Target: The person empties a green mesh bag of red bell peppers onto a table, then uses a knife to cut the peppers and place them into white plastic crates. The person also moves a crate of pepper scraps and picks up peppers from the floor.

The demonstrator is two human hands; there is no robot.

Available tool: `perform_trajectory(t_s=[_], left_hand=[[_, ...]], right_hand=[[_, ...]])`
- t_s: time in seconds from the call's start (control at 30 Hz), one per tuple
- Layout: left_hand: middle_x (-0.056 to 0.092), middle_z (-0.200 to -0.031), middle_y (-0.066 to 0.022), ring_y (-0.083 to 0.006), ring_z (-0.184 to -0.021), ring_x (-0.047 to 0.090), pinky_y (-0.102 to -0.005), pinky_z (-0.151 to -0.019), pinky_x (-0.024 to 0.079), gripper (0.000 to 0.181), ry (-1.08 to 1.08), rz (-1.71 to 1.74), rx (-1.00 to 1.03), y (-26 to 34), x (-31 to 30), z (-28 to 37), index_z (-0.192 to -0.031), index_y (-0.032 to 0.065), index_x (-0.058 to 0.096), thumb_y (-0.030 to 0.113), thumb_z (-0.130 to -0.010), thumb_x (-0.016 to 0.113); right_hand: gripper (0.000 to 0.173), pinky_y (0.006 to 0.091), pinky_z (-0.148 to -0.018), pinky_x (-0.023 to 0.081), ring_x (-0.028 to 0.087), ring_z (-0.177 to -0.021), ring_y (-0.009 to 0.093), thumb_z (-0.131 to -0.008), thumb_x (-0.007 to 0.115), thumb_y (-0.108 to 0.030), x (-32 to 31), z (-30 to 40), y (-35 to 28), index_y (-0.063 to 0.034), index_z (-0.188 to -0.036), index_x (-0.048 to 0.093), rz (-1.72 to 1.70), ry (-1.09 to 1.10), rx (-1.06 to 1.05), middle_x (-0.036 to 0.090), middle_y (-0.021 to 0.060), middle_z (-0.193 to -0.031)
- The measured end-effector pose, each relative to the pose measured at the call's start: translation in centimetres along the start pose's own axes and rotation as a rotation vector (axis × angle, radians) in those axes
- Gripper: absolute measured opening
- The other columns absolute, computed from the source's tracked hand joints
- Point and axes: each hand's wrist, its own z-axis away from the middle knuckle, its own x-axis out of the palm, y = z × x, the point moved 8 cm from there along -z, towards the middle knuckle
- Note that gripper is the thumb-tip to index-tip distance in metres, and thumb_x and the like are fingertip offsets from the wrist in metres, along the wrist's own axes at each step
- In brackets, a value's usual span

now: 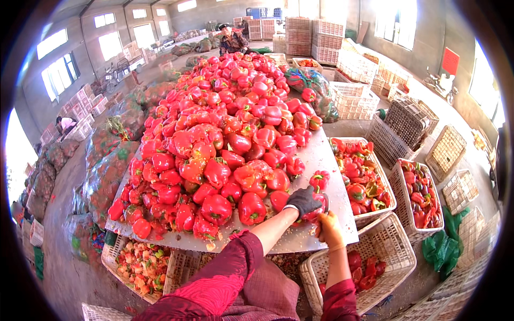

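A large heap of red bell peppers (217,172) covers a metal-topped table (337,208). My left hand (304,201), in a dark glove, is shut on a red pepper (314,214) near the table's right front edge. My right hand (329,229), in an orange glove, is closed around a tool whose dark curved end (326,202) shows at the pepper's right side; its handle is hidden in the fingers. Just beyond the left hand lies another whole pepper (320,179) with a green stem.
A crate (395,257) with some red pepper pieces stands below my right arm. Fuller pepper crates (387,180) stand right of the table. A crate of cores and scraps (108,257) is at the front left. Filled net sacks (108,176) line the left side. A person (234,42) is beyond the heap.
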Motion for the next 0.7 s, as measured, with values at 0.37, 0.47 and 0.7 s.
perform_trajectory(t_s=[0.37,0.47,0.7], left_hand=[[0.061,-0.105,-0.0256,-0.0374,-0.100,0.060,-0.0386,-0.085,0.047,0.068,-0.041,0.092,0.124,-1.6,-1.6,3.4,-0.122,0.0046,0.048,0.042,-0.069,0.068],[0.060,-0.107,-0.0267,-0.0377,-0.102,0.059,-0.0388,-0.086,0.046,0.068,-0.160,0.052,0.099,0.0,-2.0,6.3,-0.124,0.0044,0.047,0.040,-0.070,0.066],[0.057,-0.113,-0.0246,-0.0372,-0.106,0.055,-0.0430,-0.087,0.045,0.060,-0.156,-0.114,0.254,1.1,-0.6,11.4,-0.126,0.0067,0.046,0.037,-0.076,0.061]], right_hand=[[0.018,0.0249,-0.033,0.036,0.047,-0.039,0.011,-0.087,0.057,-0.023,1.1,13.0,6.1,-0.0059,-0.090,0.050,-0.172,0.038,0.011,0.052,0.0036,-0.065],[0.038,0.0257,-0.034,0.033,0.046,-0.040,0.011,-0.084,0.061,-0.022,-1.9,11.0,2.1,0.0000,-0.113,0.049,0.067,0.372,-0.087,0.056,0.0050,-0.068],[0.067,0.0287,-0.036,0.040,0.051,-0.042,0.015,-0.074,0.063,-0.021,0.9,6.9,3.5,0.0009,-0.130,0.035,0.135,0.198,-0.030,0.056,0.0072,-0.059]])
